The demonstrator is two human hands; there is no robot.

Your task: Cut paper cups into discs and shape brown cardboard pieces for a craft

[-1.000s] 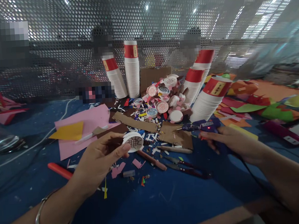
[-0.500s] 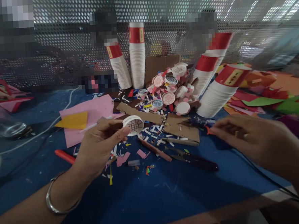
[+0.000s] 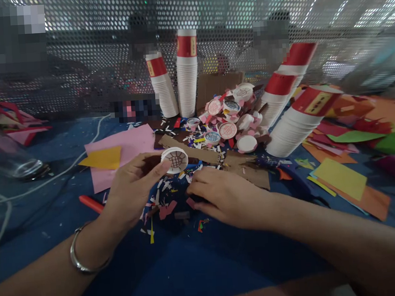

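Note:
My left hand (image 3: 131, 183) pinches a white cut-off paper cup bottom (image 3: 175, 160) between thumb and fingers. Its round face, turned toward me, carries a brown grid drawing. Just right of it my right hand (image 3: 220, 195) reaches down over paper scraps (image 3: 168, 210), its fingers curled. Whatever the fingers may grip is hidden, and the hand covers the spot where a brown stick and scissors lay. Behind both hands, a pile of similar cup bottoms (image 3: 228, 130) with pink paper pieces shows red and blue drawings. A cardboard piece (image 3: 248, 167) lies beyond my right hand.
Stacks of paper cups (image 3: 186, 81) stand at the back, others (image 3: 292, 122) lean at right. Pink paper (image 3: 133, 143) and a red stick (image 3: 91, 203) lie left. Coloured sheets (image 3: 341, 179) spread at right. A glass jar (image 3: 13, 154) and white cable (image 3: 74, 162) are far left.
My right hand has swung from the right side to the middle, over the scraps and next to the cup bottom. My left hand keeps its hold on the cup bottom. The view has shifted slightly.

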